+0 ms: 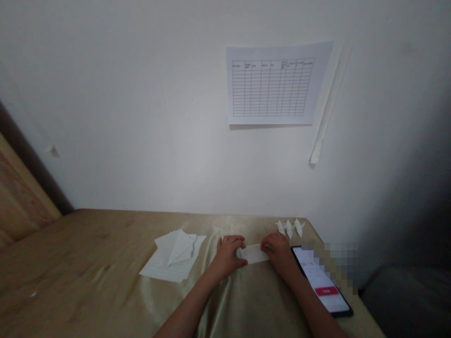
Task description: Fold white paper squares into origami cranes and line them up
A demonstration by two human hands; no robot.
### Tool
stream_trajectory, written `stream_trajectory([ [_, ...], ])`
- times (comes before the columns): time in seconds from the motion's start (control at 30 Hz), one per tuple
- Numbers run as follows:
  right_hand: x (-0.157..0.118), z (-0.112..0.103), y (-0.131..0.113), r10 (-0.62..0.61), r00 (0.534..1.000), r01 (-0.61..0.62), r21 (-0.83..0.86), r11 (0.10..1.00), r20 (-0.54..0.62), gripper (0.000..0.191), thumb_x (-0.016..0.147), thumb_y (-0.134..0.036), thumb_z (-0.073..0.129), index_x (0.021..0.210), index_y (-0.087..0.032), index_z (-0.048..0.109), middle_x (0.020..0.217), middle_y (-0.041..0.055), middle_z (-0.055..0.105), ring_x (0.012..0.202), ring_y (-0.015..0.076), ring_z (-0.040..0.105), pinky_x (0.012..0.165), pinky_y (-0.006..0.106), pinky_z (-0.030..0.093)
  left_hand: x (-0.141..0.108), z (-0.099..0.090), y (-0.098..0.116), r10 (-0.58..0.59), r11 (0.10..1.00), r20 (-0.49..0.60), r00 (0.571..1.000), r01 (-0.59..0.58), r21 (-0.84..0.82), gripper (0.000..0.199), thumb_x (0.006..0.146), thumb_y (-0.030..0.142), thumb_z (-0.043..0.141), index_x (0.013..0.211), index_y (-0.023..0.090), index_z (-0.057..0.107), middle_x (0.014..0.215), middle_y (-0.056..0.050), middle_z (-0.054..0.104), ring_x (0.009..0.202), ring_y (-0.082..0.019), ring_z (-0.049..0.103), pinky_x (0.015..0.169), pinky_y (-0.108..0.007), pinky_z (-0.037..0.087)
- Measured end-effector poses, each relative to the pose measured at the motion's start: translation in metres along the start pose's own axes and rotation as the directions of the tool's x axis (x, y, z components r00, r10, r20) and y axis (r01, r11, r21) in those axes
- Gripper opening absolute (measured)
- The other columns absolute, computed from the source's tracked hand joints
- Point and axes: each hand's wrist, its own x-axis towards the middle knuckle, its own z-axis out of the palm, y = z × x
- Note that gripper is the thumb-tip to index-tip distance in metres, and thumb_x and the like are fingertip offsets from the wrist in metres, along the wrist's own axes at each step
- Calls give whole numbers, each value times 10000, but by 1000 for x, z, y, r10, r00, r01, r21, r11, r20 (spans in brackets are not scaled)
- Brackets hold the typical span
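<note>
A small white piece of paper [255,254] lies low over the cloth-covered surface, stretched between my two hands. My left hand [228,257] has its thumb and curled fingers at the paper's left end. At the right end, my right hand [277,251] grips the paper with bent fingers, which hide that edge. Just beyond my right hand stand three small folded white paper figures [289,228] with pointed ends, too small to make out in detail.
Loose white paper sheets [165,263] lie overlapping to the left. A phone [326,291] with a lit screen rests beside my right forearm. The brownish cloth [98,281] has wrinkles. Behind it rises a white wall [141,117] with a printed table sheet [271,89].
</note>
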Motion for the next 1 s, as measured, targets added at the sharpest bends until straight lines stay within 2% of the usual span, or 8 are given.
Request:
stream_trajectory([
  [0.13,0,0,-1,-9,998,10,12,1000,-67,106,818,-196,599,800,-237,694,1027,56,691,1077,242,563,1010,410,378,-1,2,-2,92,995,76,993,-89,-39,365,753,272,782,1105,314,697,1362,-21,646,1321,-273,479,1181,-568,164],
  [0.23,-2,-4,-3,1,998,1,35,999,-70,115,820,-186,589,796,-242,686,966,45,690,1066,245,561,1021,416,376,-4,3,-1,86,996,138,987,-79,-52,404,825,287,719,1219,355,660,1340,-19,664,1342,-257,486,1197,-622,62],
  [0.37,-3,-9,-5,51,995,-45,78,996,-84,150,840,-203,566,860,-252,706,1025,57,677,1093,247,558,1029,413,393,-7,-3,0,99,995,156,983,-100,-3,202,901,381,653,1088,387,730,1347,21,668,1414,-285,420,1173,-691,-49],
  [0.43,-4,-11,-5,58,996,-52,85,995,-67,163,840,-212,568,881,-258,719,1069,60,673,1113,246,559,1049,415,391,-7,-10,0,95,994,150,984,-103,43,234,928,450,611,1137,422,713,1382,27,645,1448,-309,371,1153,-717,-83],
  [0.63,-7,-13,-9,35,998,-36,18,999,51,194,831,-211,578,925,-272,737,1075,49,687,1122,238,572,1138,453,305,-5,-26,-6,26,993,197,980,-49,112,317,892,463,659,1209,473,669,1460,43,574,1477,-355,281,1148,-737,-29],
  [0.8,-9,-11,-15,-23,992,23,4,1000,127,191,875,-307,575,920,-272,757,1085,45,703,1163,243,538,1092,426,352,-3,-23,-7,51,990,133,990,-67,121,231,933,445,597,1125,449,724,1327,24,651,1381,-318,378,1178,-656,77],
  [0.93,-9,-9,-18,4,988,-2,-8,1000,154,182,840,-304,616,954,-275,756,1182,47,673,1231,253,500,1129,445,314,-2,-22,-4,89,984,102,991,-104,145,238,860,412,700,1093,409,752,1141,-26,685,1270,-293,467,1185,-579,166],
  [1.0,-10,-8,-19,20,985,-18,-14,1000,169,214,817,-286,633,996,-278,750,1229,47,659,1276,259,472,1148,449,292,-4,-22,-3,98,982,106,989,-113,150,283,832,415,730,1114,407,744,1153,-31,675,1259,-294,477,1184,-572,186],
])
